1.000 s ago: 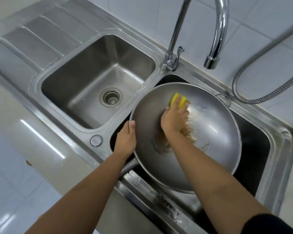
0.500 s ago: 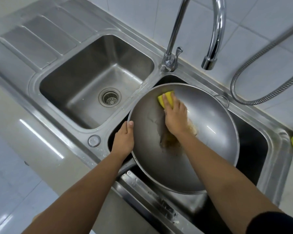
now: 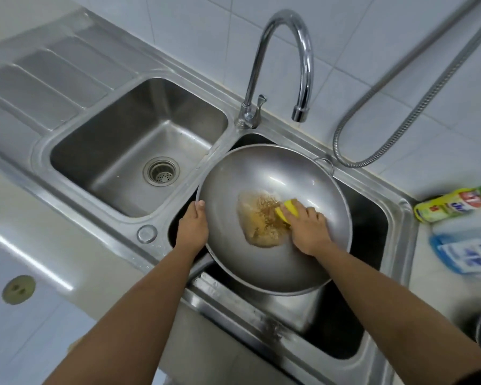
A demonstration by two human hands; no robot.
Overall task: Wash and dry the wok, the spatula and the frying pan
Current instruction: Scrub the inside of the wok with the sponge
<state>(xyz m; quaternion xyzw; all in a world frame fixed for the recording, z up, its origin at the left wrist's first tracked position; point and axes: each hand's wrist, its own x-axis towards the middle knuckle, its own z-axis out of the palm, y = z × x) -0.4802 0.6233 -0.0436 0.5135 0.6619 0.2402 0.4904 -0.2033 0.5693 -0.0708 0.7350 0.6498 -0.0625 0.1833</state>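
Since half a second back the right hand [image 3: 308,229] has slid the sponge [image 3: 288,210] off the far left wall of the wok [image 3: 261,176] and down to the right of the middle, so the brown puddle [image 3: 261,220] in the bottom is out in the open now. View swung a bit too, and the bottles on the right came into shot. Left hand [image 3: 192,229] hasn't budged from the near left rim.

Fingers: the right hand's are curled over the yellow sponge, clamping it against the metal at the right edge of the puddle, only its front corner poking out. Left hand grips the rim with the thumb hooked over the inside. The other fingers go under the edge, so can't see them.

Wok sits tilted in the right basin [image 3: 372,218] of the steel double sink, left rim reaching the divider, loop handle [image 3: 325,162] on the far side. Tap [image 3: 303,51] arches over the far rim. Drain strainer [image 3: 161,171] sits in the floor of the left basin [image 3: 117,151]. Metal hose [image 3: 400,120] curves along the tiled wall. Yellow dish soap bottle [image 3: 453,204] with a green cap lies on its side on the counter right of the sink, a blurry blue pack [image 3: 467,251] just in front of it
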